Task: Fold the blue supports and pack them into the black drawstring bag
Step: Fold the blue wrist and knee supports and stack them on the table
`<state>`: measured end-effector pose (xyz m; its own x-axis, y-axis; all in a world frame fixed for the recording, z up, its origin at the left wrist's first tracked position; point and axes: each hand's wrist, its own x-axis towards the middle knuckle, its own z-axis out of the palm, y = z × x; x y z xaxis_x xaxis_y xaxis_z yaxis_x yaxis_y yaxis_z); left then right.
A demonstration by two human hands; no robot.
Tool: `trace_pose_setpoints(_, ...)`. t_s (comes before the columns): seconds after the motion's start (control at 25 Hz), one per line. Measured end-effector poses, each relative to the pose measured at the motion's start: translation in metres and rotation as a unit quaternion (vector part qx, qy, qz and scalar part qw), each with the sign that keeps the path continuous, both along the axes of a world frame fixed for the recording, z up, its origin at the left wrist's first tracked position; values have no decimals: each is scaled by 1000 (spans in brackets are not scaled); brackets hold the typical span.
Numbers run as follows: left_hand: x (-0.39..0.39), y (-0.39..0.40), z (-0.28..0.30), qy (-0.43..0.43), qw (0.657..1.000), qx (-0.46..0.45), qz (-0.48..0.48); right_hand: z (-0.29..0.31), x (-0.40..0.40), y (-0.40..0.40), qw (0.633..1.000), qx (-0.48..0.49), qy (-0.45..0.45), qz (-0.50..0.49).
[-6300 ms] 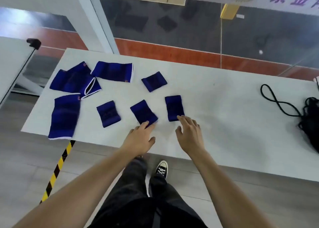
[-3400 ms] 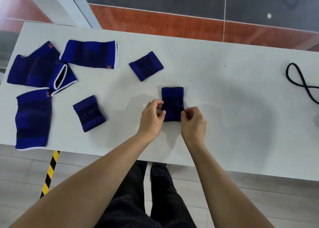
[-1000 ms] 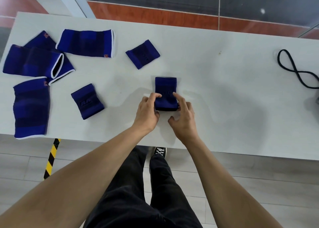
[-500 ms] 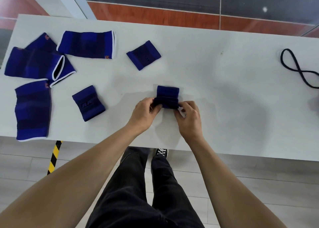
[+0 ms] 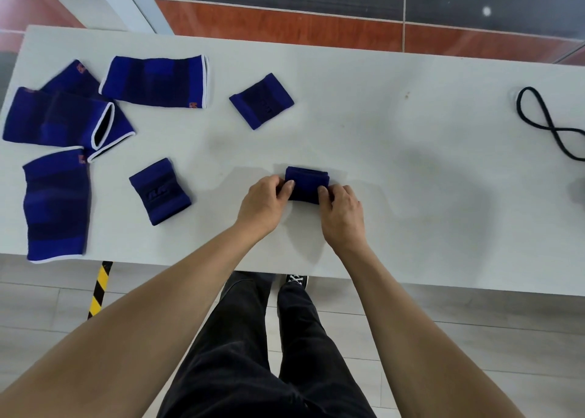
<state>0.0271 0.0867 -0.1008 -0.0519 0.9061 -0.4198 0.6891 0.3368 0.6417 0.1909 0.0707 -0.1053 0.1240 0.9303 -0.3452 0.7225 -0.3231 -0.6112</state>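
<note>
**Small blue band pinched double at the table's near edge**

Both hands work one short blue knitted wrist support [image 5: 306,184], which lies folded over on itself on the white matte tabletop [image 5: 395,139], close to the near edge and roughly at its middle. The left hand [image 5: 264,200] pinches the band's left end between thumb and curled fingers; the right hand [image 5: 342,208] pinches its right end the same way.

The fabric looks like soft, ribbed elastic knit: light, limp, not fragile, and likely to spring open once released. Holding it by both short ends, with the fold kept flattened against the table, seems the safest grip; it should not slip, since the knit looks grippy, not slick.

Two more small blue wrist bands lie flat: one [image 5: 160,191] to the left of the hands, another [image 5: 261,100] farther back. At the left end sit the longer blue tubular sleeves with white trim: one [image 5: 155,81] at the back, one [image 5: 57,203] at the near corner, and an overlapping pair [image 5: 60,118] between them.

Of the black drawstring bag only its looped black cord [image 5: 547,123] shows, at the far right, well apart from the hands.
</note>
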Motion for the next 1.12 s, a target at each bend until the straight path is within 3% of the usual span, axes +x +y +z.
trace_pose_setpoints(0.28,16,10,1,132,991,7,38,2,-11,18,996,-52,-57,-39)
trace_pose_setpoints(0.36,16,9,1,150,985,68,52,2,-13,23,994,-63,-75,-38)
trace_pose_setpoints(0.48,13,3,-10,181,946,257,-77,1,-12,25,992,-77,-89,-34)
trace_pose_setpoints(0.56,5,-4,-23,222,906,309,-188,2,-11,25,992,-73,-92,-39)
trace_pose_setpoints(0.64,0,-11,-31,252,899,288,-214,3,-12,21,993,-50,-90,-62)
trace_pose_setpoints(0.76,2,-12,-31,237,922,232,-200,0,-12,10,993,56,-65,-80)
trace_pose_setpoints(0.84,4,-7,-30,232,926,221,-199,-5,-11,3,987,140,-55,-54)
trace_pose_setpoints(0.96,3,-5,-31,216,932,217,-195,-11,-8,0,966,229,-121,25)
trace_pose_setpoints(1.12,4,-5,-30,210,937,212,-181,-17,-8,0,965,206,-132,95)
